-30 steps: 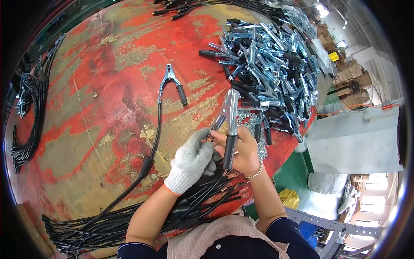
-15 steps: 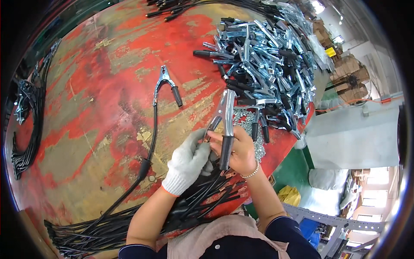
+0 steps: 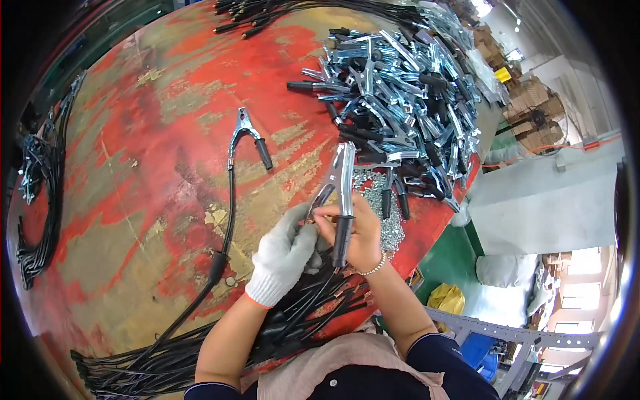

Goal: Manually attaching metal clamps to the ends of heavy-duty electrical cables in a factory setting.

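A metal welding clamp (image 3: 345, 177) with a black grip stands upright between my hands, jaws pointing away from me. My left hand (image 3: 281, 257), in a white knit glove, is closed around the bare end of the clamp's left handle, where a bit of copper shows. My right hand (image 3: 363, 230), bare with a beaded bracelet, pinches at that same handle end; the black-gripped handle crosses in front of it. The fingertips partly hide the joint. Left of them on the table lies another clamp (image 3: 244, 125) joined to a black cable (image 3: 230, 207).
A large heap of clamps (image 3: 407, 100) covers the far right, with a pile of small metal screws or nuts (image 3: 392, 233) before it. Black cables (image 3: 133, 363) lie along the near edge under my forearms. More cable bundles lie left (image 3: 53, 213) and far back.
The view has shifted slightly, so table things sit a little further left. Both hands stay on the clamp at the handle end, the right fingertips a little closer to the glove.
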`<state>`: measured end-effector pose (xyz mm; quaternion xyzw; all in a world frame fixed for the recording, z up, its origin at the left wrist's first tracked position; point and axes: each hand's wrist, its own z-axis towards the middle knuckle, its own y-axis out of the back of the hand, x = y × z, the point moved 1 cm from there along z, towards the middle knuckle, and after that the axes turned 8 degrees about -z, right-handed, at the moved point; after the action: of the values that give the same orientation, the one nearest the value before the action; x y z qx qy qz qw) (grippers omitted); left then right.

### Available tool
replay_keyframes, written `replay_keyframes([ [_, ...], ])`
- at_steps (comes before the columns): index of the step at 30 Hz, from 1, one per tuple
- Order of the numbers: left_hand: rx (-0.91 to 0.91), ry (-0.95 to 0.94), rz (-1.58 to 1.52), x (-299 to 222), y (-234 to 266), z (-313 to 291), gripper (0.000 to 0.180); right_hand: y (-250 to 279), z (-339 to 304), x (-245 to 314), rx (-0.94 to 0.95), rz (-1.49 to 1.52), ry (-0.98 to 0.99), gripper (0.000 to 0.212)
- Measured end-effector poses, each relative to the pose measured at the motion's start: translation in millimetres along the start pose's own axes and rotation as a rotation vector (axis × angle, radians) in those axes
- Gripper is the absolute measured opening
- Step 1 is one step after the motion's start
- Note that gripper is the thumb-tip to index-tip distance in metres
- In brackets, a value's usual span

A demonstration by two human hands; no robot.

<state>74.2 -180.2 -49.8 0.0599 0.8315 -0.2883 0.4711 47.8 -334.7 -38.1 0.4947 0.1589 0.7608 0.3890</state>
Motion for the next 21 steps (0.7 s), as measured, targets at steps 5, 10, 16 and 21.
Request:
replay_keyframes([
  [5, -0.003, -0.004, -0.022, 1, 3, -2, 0.043, -4, 3, 2, -0.031, -0.101, 0.135, 0.02],
  [10, -0.033, -0.005, 0.017, -3, 0, -1, 0.042, -5, 1, 4, -0.042, -0.1, 0.071, 0.021],
  [16, -0.063, -0.041, -0.024, -7, -3, -3, 0.039, -5, 3, -3, -0.072, -0.109, 0.144, 0.021],
  [21, -0.059, -0.145, 0.062, -7, -7, -1, 0.036, -10, 1, -7, -0.049, 0.102, 0.016, 0.022],
])
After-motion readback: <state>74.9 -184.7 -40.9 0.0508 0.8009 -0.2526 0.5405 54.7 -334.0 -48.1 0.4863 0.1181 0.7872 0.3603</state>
